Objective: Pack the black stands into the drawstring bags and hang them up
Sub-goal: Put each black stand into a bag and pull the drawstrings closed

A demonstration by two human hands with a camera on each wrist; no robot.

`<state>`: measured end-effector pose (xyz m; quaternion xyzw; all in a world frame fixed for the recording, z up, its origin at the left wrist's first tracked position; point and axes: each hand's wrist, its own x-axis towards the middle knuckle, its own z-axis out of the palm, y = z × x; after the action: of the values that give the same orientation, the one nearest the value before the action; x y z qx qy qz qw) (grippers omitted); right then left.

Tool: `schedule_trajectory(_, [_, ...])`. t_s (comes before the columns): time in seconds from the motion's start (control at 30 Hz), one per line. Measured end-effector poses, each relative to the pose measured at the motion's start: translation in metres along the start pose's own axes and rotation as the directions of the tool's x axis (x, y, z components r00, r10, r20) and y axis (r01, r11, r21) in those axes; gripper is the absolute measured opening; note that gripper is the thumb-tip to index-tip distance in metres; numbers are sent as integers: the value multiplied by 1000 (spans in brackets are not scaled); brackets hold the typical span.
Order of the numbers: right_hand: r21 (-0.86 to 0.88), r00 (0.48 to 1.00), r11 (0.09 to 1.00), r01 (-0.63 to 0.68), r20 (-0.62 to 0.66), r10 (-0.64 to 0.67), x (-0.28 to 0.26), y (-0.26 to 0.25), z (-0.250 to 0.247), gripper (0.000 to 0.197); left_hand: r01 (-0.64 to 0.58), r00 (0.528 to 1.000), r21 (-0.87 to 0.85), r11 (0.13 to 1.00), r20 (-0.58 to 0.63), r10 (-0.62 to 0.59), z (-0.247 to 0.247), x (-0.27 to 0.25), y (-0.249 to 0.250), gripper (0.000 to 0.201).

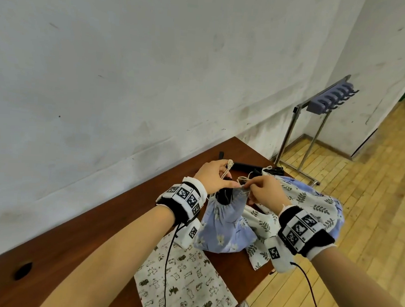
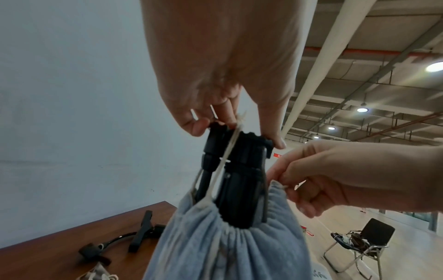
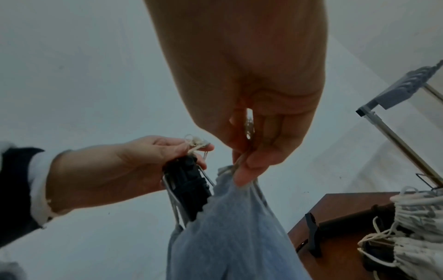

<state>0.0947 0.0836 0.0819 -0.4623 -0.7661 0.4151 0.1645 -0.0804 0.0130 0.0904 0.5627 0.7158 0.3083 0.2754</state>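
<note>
Head view shows, nearest the person, a flat white cloth bag printed with small cartoon animals [image 1: 184,285] lying on the reddish-brown wooden worktop [image 1: 78,236]. Just beyond it stands a light blue drawstring bag with white flowers [image 1: 225,223], its gathered mouth held up between both hands. A black folded stand [image 2: 232,181] sits upright inside this bag, its top poking out of the mouth. The left hand [image 1: 215,178] pinches the cream drawstring cord [image 2: 227,151] at its knotted end while its fingertips [image 2: 196,127] touch the top of the stand. The right hand [image 1: 264,191] has its fingers curled, pinching the cord and the bag's rim on the opposite side. To the right lies a heap of white cloth bags with green leaf prints and blue lining [image 1: 312,207]. Farther back on the worktop, near the wall, lie more black stand parts [image 1: 243,166]. Beyond the worktop's far end, on the wooden plank floor [image 1: 371,199], stands a metal-legged rack with a row of grey-blue hooks [image 1: 330,99], set against the white wall [image 1: 131,66].
</note>
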Motion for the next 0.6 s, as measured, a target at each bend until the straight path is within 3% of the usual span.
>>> schedule_trajectory(0.17, [112, 998, 994, 10, -55, -4, -2, -4, -8, 19, 22, 1000, -3, 1000, 3, -22, -8, 3, -5, 73])
schedule_trajectory(0.27, [76, 992, 997, 28, -126, -19, -1, -2, -9, 14, 27, 999, -12, 1000, 16, -27, -9, 4, -5, 74])
schedule_trajectory(0.37, [247, 989, 968, -55, -123, 87, 2, -2, -8, 15, 26, 1000, -18, 1000, 15, -26, -5, 5, -7, 76])
schedule_trajectory(0.47, [587, 965, 774, -236, 51, 256, 0, -6, -9, 20, 40, 999, -35, 999, 7, -40, -3, 6, -9, 79])
schedule_trajectory(0.53, [687, 930, 630, -363, 226, 290, -3, -7, -12, 23, 39, 999, -33, 999, 3, -39, -2, 6, -9, 78])
schedule_trajectory(0.6, [701, 899, 563, -437, 339, 277, -4, -10, -17, 26, 40, 999, -25, 999, 3, -40, -2, 7, -10, 77])
